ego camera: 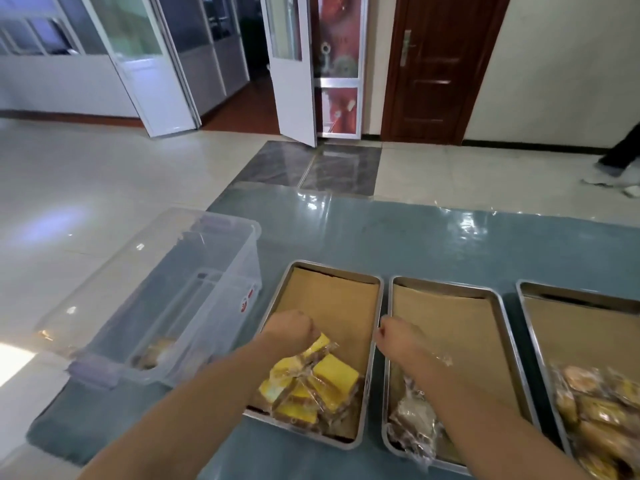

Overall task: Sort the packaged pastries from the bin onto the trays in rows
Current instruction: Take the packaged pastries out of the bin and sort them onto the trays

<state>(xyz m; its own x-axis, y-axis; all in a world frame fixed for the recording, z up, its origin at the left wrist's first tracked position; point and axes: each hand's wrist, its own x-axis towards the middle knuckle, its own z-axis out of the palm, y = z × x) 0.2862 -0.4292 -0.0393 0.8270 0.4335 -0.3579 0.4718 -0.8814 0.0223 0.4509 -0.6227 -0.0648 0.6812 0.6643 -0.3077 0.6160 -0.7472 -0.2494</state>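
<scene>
Left hand (289,329) first: saw it curled, knuckles up, over the left tray (380,289). Touched the top corner of the yellow packs (332,375), but could not tell if it pinched one, as the fingers were hidden. Saw the right hand (398,336) curled too, just beside it, over the rims between that tray and the middle tray (498,306). Could not tell if it held anything.

Found the yellow packs heaped in a messy pile at the near end of the left tray, just below the left hand, toward the body. Pointed every which way, some flat, some tipped on others. Looked soft: bright yellow cake with brown edges in shiny clear wrap.

Saw bare brown paper (332,299) on the far half of that tray, straight ahead of the left hand. Seemed best to move packs away from the body and start a row there. Judged the left hand nearer for that.

Saw brown packs (412,424) piled the same way in the middle tray, below the right wrist. Saw only a few packs in the bin (173,289) on the bench (450,237), off to the left.
</scene>
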